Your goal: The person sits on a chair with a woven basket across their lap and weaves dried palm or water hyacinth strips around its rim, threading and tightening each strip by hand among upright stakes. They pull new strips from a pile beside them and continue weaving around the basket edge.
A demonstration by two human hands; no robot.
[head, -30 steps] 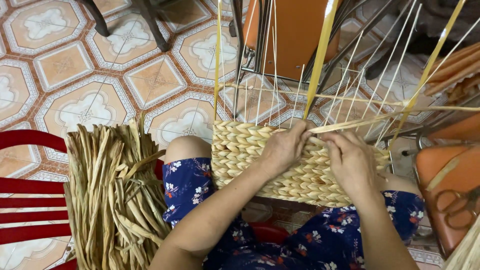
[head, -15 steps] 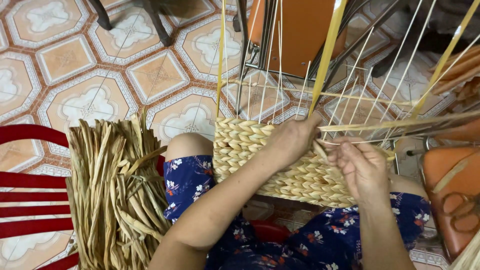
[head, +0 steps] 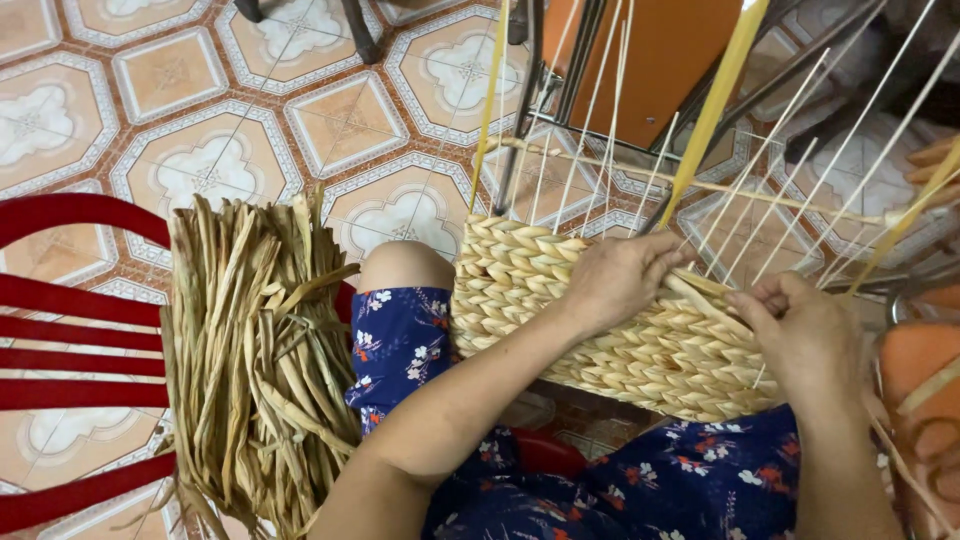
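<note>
- One red chair (head: 70, 360) with slatted rails stands at far left on the patterned tile floor (head: 200, 150).
- One bundle of dried straw strips (head: 255, 360), too many to count, lies across the chair's right edge, just beside a bare knee (head: 405, 265).
- One woven panel (head: 600, 320), plaited in pale straw, rests on the person's lap over a blue floral garment (head: 400, 340); thin upright stakes (head: 590, 110) rise from its top edge, too many to count with certainty.
- The left hand (head: 620, 280) presses on the panel's upper edge, fingers curled down over the weave and holding a flat strand (head: 715, 95) that runs up and out of view.
- The right hand (head: 805, 335) sits just beside it at the panel's right end, fingers narrowed to a pinch on a strip at the weave's top row.
- One orange board (head: 660, 60) in a dark metal frame stands behind the stakes.
- One orange object (head: 915, 375) shows partly at the right edge; what it is cannot be told.
</note>
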